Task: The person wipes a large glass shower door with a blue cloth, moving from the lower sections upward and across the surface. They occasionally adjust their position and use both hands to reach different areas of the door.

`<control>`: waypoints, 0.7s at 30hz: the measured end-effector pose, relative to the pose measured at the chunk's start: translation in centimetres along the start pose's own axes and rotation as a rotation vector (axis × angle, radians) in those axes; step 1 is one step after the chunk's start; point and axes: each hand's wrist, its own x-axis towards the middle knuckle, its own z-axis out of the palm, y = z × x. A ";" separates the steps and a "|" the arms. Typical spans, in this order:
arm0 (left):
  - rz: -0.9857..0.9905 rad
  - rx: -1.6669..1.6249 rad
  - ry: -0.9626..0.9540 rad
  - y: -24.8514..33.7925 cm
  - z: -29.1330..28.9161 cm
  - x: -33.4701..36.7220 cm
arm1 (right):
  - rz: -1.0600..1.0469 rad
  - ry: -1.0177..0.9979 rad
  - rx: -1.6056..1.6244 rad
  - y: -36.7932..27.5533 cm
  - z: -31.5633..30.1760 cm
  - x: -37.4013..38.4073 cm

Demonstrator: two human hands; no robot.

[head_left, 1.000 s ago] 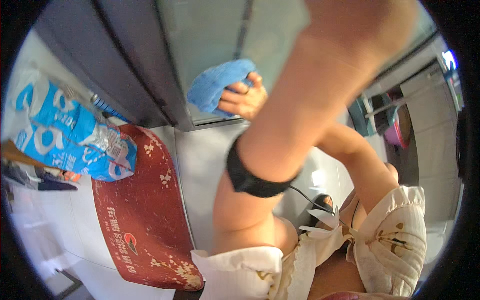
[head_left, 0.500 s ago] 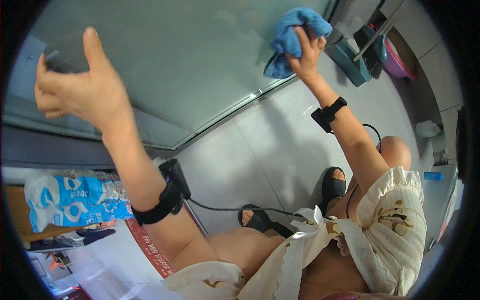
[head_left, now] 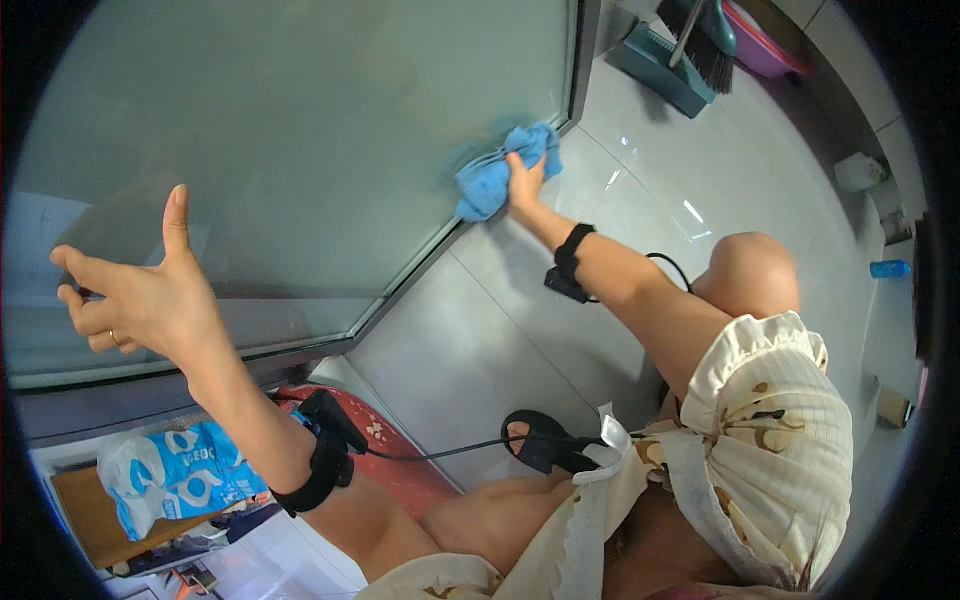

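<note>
A bunched blue cloth [head_left: 487,184] is pressed against the lower edge of a frosted glass panel [head_left: 330,130], close to the panel's dark frame. My right hand [head_left: 526,183] grips the cloth, its thumb and fingers over the folds. To the left, my left hand [head_left: 150,300] is raised in front of the glass, thumb pointing up and fingers spread and slightly curled. It holds nothing, and a ring shows on one finger. Whether its fingertips touch the glass I cannot tell. Each forearm wears a black strap with a small device and a cable.
Grey floor tiles [head_left: 480,330] lie below the panel. A teal dustpan [head_left: 665,75] with a broom [head_left: 712,60] and a pink basin [head_left: 765,45] stand at the far right. A blue-and-white plastic package [head_left: 180,470] rests on a shelf at lower left.
My right hand has moved the blue cloth down and left along the glass to its bottom edge. My left hand is lower in view, its fingers more spread.
</note>
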 end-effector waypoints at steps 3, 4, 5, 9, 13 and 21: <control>0.043 -0.005 0.002 0.2 -0.1 -0.2 | 0.085 0.002 0.066 2.0 1.3 -4.2; 0.044 -0.008 0.000 0.3 -0.1 -0.2 | 0.126 0.045 0.019 2.4 1.9 -5.3; 0.055 -0.001 0.004 0.4 0.0 -0.2 | 0.143 0.036 0.002 2.8 2.4 -6.5; 0.038 0.018 -0.011 0.8 0.2 -0.3 | 0.350 -0.026 0.008 3.1 3.8 -13.3; 0.025 0.041 -0.003 1.4 0.3 -0.3 | 0.770 -0.297 0.220 1.2 5.0 -21.2; 0.052 0.020 0.014 2.7 -0.1 -0.1 | 1.608 -0.466 0.726 0.6 6.1 -21.6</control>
